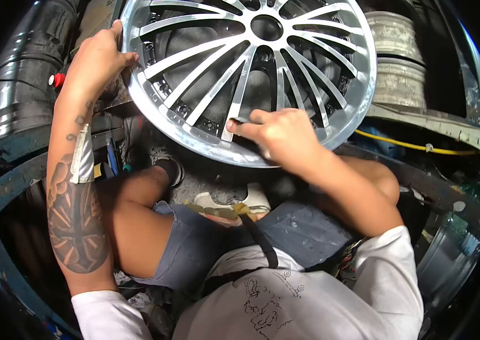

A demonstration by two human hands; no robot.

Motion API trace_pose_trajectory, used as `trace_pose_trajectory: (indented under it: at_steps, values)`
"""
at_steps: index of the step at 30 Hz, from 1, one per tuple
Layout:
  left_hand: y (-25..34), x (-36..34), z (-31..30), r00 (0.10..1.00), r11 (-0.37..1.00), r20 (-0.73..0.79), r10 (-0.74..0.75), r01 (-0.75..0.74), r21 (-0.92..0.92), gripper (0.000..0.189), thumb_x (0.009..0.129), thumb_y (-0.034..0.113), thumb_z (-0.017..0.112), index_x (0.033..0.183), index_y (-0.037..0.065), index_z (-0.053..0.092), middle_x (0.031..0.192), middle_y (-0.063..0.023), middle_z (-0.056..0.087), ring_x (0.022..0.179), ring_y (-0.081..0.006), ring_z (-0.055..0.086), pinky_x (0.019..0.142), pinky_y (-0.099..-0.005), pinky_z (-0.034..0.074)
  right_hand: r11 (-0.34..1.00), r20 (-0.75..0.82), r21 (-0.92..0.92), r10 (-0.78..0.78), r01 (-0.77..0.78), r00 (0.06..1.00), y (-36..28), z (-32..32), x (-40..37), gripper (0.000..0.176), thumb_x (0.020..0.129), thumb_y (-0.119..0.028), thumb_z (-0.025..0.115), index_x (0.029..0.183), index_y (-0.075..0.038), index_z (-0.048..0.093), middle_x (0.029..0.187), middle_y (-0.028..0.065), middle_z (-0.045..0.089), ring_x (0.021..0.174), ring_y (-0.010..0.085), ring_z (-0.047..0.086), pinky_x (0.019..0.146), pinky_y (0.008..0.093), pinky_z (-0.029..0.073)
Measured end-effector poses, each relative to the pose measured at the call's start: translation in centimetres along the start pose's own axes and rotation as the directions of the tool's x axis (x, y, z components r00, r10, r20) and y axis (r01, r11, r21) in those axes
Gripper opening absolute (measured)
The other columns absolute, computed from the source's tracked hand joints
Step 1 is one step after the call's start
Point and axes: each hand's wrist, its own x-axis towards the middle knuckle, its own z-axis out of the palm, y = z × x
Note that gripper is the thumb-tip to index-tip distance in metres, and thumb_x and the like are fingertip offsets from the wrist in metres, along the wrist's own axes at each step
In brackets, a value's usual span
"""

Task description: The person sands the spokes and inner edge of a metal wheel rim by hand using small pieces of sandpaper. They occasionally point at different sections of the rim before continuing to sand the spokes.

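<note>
A silver alloy wheel rim (pixel 182 131) with thin paired spokes and dark gaps between them is in front of me, above my knees. My left hand (pixel 99 59) grips its outer edge at the left, thumb on the face and the other fingers mostly hidden behind the lip. At the lower spokes, my right hand (pixel 279 131) is closed with its fingertips pressed on one spoke's outer end. A small dark flat piece (pixel 242 119) shows between the fingers; its kind cannot be made out, and the hand is slightly blurred.
Stacked wheels (pixel 394 59) stand at the right behind the rim, and dark barrel-shaped wheels (pixel 24 73) at the left. Blue metal bars (pixel 13 144) flank me. A yellow hose (pixel 415 145) runs at the right. Another wheel (pixel 449 255) lies at the lower right.
</note>
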Motion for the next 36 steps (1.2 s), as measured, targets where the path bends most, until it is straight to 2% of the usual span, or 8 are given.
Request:
trace_pose_trajectory:
  at_steps: [3, 6, 9, 13, 17, 20, 23, 36]
  values:
    - [0.3, 0.0, -0.3, 0.999, 0.998, -0.016, -0.050, 0.050, -0.038, 0.077, 0.083, 0.018, 0.086, 0.150, -0.002, 0.054, 0.117, -0.0304, 0.072, 0.110, -0.0395, 0.074, 0.097, -0.0409, 0.054, 0.991, 0.095, -0.136, 0.005, 0.008, 0.995, -0.1, -1.6, -0.2, 0.026, 0.089, -0.020, 0.067, 0.110, -0.019, 0.081, 0.080, 0.0025, 0.068, 0.068, 0.0194, 0.073, 0.063, 0.0357, 0.055]
    - [0.9, -0.2, -0.6, 1.000, 1.000, 0.000, -0.028, 0.028, 0.003, 0.072, 0.082, 0.020, 0.087, 0.144, -0.004, 0.059, 0.111, -0.0308, 0.073, 0.108, -0.0414, 0.073, 0.095, -0.0427, 0.055, 0.999, -0.125, -0.001, -0.039, 0.039, 0.991, -1.5, -1.5, 0.8, 0.024, 0.086, -0.019, 0.068, 0.106, -0.019, 0.082, 0.079, 0.0019, 0.068, 0.068, 0.0199, 0.072, 0.063, 0.0360, 0.055]
    - [0.8, -0.2, -0.8, 1.000, 0.999, -0.022, -0.001, 0.002, 0.052, 0.062, 0.083, 0.021, 0.086, 0.136, -0.003, 0.064, 0.105, -0.0315, 0.073, 0.105, -0.0449, 0.073, 0.092, -0.0463, 0.056, 0.997, 0.051, -0.050, 0.068, -0.066, 0.996, -0.7, -1.0, -0.2, 0.021, 0.086, -0.020, 0.069, 0.102, -0.018, 0.082, 0.079, 0.0015, 0.069, 0.073, 0.0194, 0.073, 0.064, 0.0354, 0.054]
    - [0.5, -0.1, -0.4, 0.999, 0.999, -0.032, -0.034, 0.035, 0.030, 0.067, 0.083, 0.022, 0.086, 0.140, 0.000, 0.061, 0.105, -0.0314, 0.074, 0.106, -0.0457, 0.072, 0.092, -0.0483, 0.056, 0.998, -0.109, -0.060, -0.011, 0.005, 0.994, -2.0, -1.9, 1.3, 0.023, 0.087, -0.017, 0.067, 0.105, -0.018, 0.081, 0.077, 0.0016, 0.067, 0.069, 0.0201, 0.072, 0.061, 0.0360, 0.054]
    - [-0.2, 0.3, 0.2, 0.999, 0.998, -0.031, 0.023, -0.022, 0.054, 0.065, 0.084, 0.021, 0.085, 0.140, 0.000, 0.060, 0.104, -0.0307, 0.074, 0.104, -0.0459, 0.073, 0.091, -0.0493, 0.056, 0.990, 0.091, -0.142, 0.014, -0.001, 0.996, -0.7, -1.7, -0.3, 0.025, 0.085, -0.018, 0.068, 0.106, -0.020, 0.081, 0.078, 0.0006, 0.066, 0.067, 0.0173, 0.071, 0.059, 0.0349, 0.054]
    - [-0.2, 0.1, 0.2, 0.998, 0.999, -0.060, 0.000, 0.002, 0.037, 0.061, 0.084, 0.021, 0.085, 0.135, -0.001, 0.061, 0.105, -0.0311, 0.073, 0.106, -0.0470, 0.071, 0.091, -0.0504, 0.055, 0.997, -0.137, -0.067, -0.056, 0.047, 0.989, -2.4, -2.0, 1.1, 0.026, 0.085, -0.018, 0.068, 0.106, -0.019, 0.082, 0.078, 0.0001, 0.066, 0.066, 0.0177, 0.071, 0.058, 0.0347, 0.054]
    - [0.5, 0.5, -0.2, 0.999, 0.998, -0.038, 0.026, -0.024, 0.060, 0.058, 0.083, 0.022, 0.085, 0.132, 0.000, 0.062, 0.106, -0.0307, 0.073, 0.107, -0.0478, 0.071, 0.091, -0.0507, 0.055, 0.996, 0.044, -0.078, -0.029, 0.032, 0.999, -0.1, -0.4, 0.0, 0.026, 0.085, -0.017, 0.067, 0.107, -0.019, 0.082, 0.078, -0.0002, 0.065, 0.067, 0.0176, 0.071, 0.060, 0.0331, 0.053]
    - [0.0, 0.2, 0.8, 0.998, 0.992, -0.064, -0.004, 0.012, 0.126, 0.048, 0.084, 0.023, 0.083, 0.121, -0.001, 0.064, 0.105, -0.0270, 0.074, 0.107, -0.0463, 0.070, 0.090, -0.0537, 0.055, 0.988, 0.129, -0.114, -0.085, 0.100, 0.988, -1.3, -1.6, 0.1, 0.025, 0.084, -0.021, 0.069, 0.106, -0.021, 0.081, 0.077, -0.0003, 0.063, 0.068, 0.0159, 0.070, 0.059, 0.0337, 0.052]
